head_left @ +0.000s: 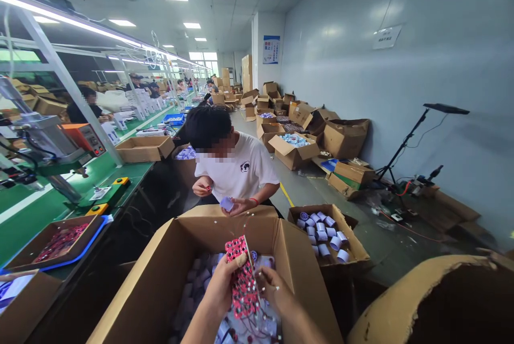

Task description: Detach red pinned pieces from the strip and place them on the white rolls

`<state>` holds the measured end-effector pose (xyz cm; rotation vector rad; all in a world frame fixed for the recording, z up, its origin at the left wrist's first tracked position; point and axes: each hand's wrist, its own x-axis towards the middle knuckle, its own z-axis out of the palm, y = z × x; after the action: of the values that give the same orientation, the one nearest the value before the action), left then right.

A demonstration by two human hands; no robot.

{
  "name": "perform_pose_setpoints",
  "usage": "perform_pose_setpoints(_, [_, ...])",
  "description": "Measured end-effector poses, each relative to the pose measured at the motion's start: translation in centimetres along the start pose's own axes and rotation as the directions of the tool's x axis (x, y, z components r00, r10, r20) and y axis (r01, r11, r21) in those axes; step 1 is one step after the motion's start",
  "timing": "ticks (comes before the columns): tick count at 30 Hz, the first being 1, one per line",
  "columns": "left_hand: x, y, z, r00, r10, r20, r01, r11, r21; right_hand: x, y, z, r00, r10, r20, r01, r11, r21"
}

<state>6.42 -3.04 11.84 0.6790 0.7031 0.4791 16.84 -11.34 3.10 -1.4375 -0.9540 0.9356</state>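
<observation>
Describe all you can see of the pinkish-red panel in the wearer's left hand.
The pinkish-red panel is thin and oblong, like a circuit-board sheet, with dark spots, small pale bits and a whitish right edge. It is held tilted over the open carton, the left hand gripping its left side, thumb on its face. The right hand is at its right edge; contact is unclear.

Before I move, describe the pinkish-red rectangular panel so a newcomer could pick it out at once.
Find the large open brown cardboard box at bottom centre, nearest the camera. Over the pale purple cylinders inside it, the wearer's left hand holds the pinkish-red rectangular panel. Unlike the red pieces heaped at far left, it is one sheet, gripped in a hand.
</observation>
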Motion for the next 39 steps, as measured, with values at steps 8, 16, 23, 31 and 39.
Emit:
perform_pose_setpoints(8, [0.4,-0.3,0.3,0.984,0.114,-0.134,-0.104,0.991,0.079,-1.9,-3.0,0.2,1.0,-0.009,-0.002,0.009,0.997,-0.071])
perform_pose_setpoints(16, [0.2,-0.7,-0.4,0.989,0.123,-0.085,-0.103,0.973,0.208,-2.7,-4.1,0.0,0.992,-0.114,0.048,0.124,0.94,-0.318])
perform_pose_setpoints(23, [0.1,-0.9,-0.8,0.997,0.07,-0.007,-0.068,0.977,0.204,-2.8,-3.8,-0.9,0.99,-0.056,0.132,0.1,0.931,-0.352])
perform_pose_setpoints(31, [0.4,-1.7,-0.3,0.971,0.226,-0.075,-0.2,0.945,0.257,-2.7,-3.5,-0.1,0.993,-0.116,0.018,0.112,0.891,-0.441])
perform_pose_setpoints(39, [0.6,-2.2,-0.6,0.905,0.407,-0.122,-0.331,0.856,0.398,-2.2,-2.9,0.8,0.985,-0.172,-0.016,0.14,0.846,-0.515])
